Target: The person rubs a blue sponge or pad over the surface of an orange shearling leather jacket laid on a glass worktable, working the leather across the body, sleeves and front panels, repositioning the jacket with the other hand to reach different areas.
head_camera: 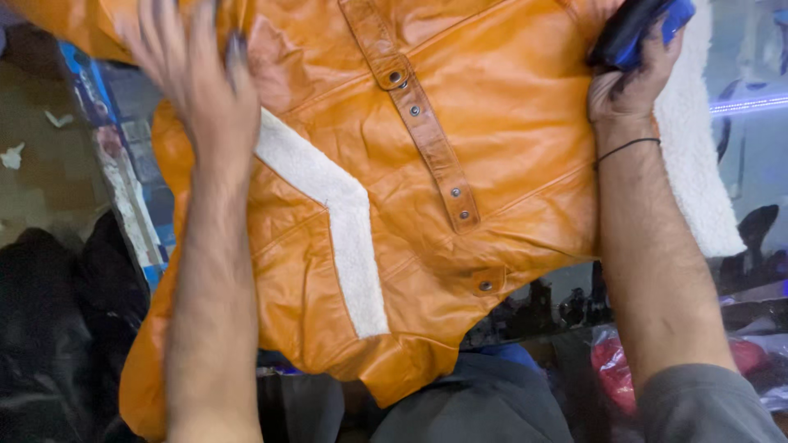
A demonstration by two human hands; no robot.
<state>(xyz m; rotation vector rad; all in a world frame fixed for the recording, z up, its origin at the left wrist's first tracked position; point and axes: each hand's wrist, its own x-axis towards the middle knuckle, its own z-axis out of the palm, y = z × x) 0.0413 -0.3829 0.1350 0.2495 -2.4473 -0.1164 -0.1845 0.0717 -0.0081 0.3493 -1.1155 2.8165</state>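
An orange leather jacket (460, 164) lies spread over a glass-topped desk (755, 148), filling most of the view, with its lower edge hanging off the near side toward the person. A white fleece strip (341, 205) runs in a bent line across the left part of the jacket, and more white fleece lining (698, 164) shows along its right edge. A leather strap with metal snaps (427, 135) crosses the middle of the jacket on a slant. The left hand (193, 74) is blurred, its fingers spread and flat against the upper left of the jacket, gripping nothing. The right hand (632, 86) is at the jacket's upper right corner, closed around a dark and blue object (640, 29) that is pressed against the leather; what that object is cannot be told. A thin black band (628, 148) circles the right wrist. The two hands are well apart, one at each side of the jacket. Dark goods and a red bundle (611, 369) show through the glass at lower right.
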